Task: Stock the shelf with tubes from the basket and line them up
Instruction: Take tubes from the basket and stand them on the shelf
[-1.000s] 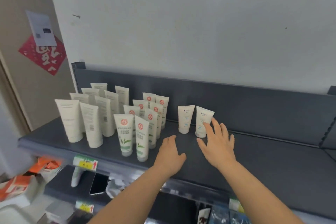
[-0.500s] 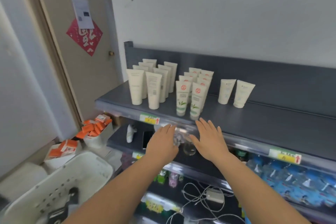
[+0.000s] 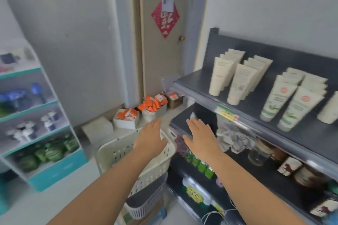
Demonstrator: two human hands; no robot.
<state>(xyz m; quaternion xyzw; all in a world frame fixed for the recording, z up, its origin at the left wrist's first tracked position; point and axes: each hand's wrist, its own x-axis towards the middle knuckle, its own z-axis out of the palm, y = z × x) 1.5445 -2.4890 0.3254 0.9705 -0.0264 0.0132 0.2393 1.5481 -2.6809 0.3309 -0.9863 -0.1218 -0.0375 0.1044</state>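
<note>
A white perforated basket (image 3: 117, 150) sits low at centre, left of the dark grey shelf (image 3: 192, 83). My left hand (image 3: 152, 136) hovers over the basket's far rim, fingers apart, holding nothing. My right hand (image 3: 200, 136) hangs flat and empty just right of the basket, in front of the lower shelf. On the top shelf stand rows of plain cream tubes (image 3: 237, 83) and, further right, tubes with a red logo and green leaves (image 3: 294, 107). The basket's inside is hidden behind my left forearm.
Below the basket sits a grey basket (image 3: 146, 204). Boxes of orange packets (image 3: 153, 105) lie on the floor by a door (image 3: 161, 51). A teal display rack (image 3: 36, 115) stands at left. Lower shelves (image 3: 256, 168) hold jars, bottles and cables.
The view has swung left and down, away from the tubes on the top shelf. Both hands have come off the shelf and dropped toward the basket, still empty.
</note>
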